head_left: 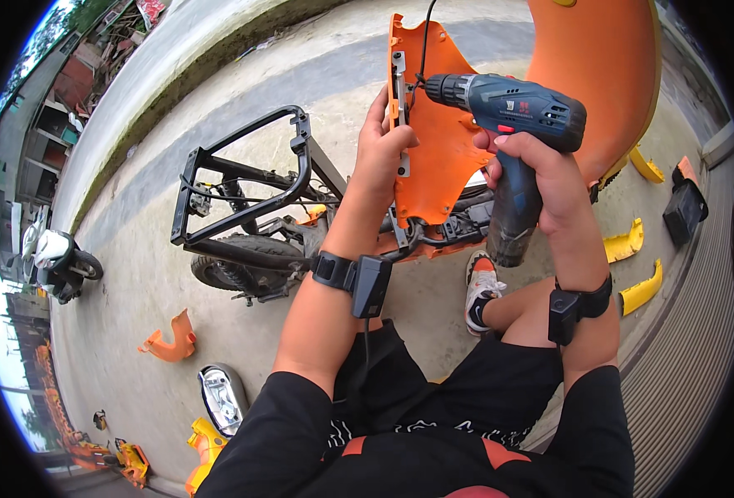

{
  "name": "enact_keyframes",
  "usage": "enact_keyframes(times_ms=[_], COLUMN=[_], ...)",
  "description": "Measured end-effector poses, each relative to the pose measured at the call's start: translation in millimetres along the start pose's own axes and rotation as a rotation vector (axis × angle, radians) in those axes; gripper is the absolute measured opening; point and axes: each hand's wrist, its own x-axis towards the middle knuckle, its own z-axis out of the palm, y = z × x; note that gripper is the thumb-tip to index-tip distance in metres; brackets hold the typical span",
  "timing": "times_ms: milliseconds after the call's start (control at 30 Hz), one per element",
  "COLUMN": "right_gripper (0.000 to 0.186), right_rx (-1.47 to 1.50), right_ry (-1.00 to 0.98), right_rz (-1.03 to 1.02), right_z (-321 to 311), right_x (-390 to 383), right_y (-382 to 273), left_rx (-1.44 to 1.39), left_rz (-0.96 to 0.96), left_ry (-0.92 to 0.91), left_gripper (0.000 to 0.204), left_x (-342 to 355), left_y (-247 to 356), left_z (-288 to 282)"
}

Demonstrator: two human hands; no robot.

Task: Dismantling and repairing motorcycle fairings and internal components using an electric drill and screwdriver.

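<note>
My left hand (379,156) grips the left edge of an orange plastic body panel (435,162), thumb on its inner face. A light metal strip (398,75) runs along that edge. In my right hand (548,170) is a blue cordless drill (516,108), held by its handle and pointing left. Its chuck is close to the metal strip; whether the tip touches a screw I cannot tell. A thin black cable (428,37) hangs down past the chuck. Behind the panel stands a partly stripped scooter with a bare black frame (255,236).
A large orange fairing (604,83) rises at the right. Yellow plastic parts (641,286) and a black box-like part (684,212) lie on the right. On the left floor are an orange piece (170,339) and a seat bucket (222,398). A white scooter (56,253) stands farther left.
</note>
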Motion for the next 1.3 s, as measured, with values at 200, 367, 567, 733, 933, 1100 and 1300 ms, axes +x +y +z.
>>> enact_keyframes(times_ms=[200,367,567,733,933,1100,1300], right_gripper=[0.03,0.03,0.036,0.03,0.024,0.022,0.024], right_rx=[-0.016,0.001,-0.063,-0.136,-0.165,-0.188,-0.335], right_ry=[-0.003,-0.004,0.001,0.048,0.061,0.058,-0.038], right_rz=[-0.026,-0.008,0.008,0.025,-0.025,-0.017,-0.06], right_z=[1.8,1.1,2.0,3.4,7.3,2.6,-8.4], right_x=[-0.7,-0.3,-0.4,-3.0,-5.9,-4.3,-1.5], right_y=[1.4,1.3,1.3,-2.7,-1.6,-2.2,-0.9], left_rx=[0.009,0.103,0.171,0.222,0.283,0.306,0.412], left_rz=[-0.003,0.008,0.009,0.011,-0.017,-0.02,-0.017], left_ry=[0.015,0.045,0.07,0.042,0.052,0.001,-0.034], left_gripper=[0.085,0.08,0.076,0.079,0.084,0.09,0.088], left_x=[-1.8,-5.6,-5.9,-7.7,-12.0,-9.5,-10.9], left_y=[1.9,5.2,4.1,5.7,10.5,11.7,14.2], left_z=[3.3,9.7,8.8,8.6,10.1,6.4,4.9])
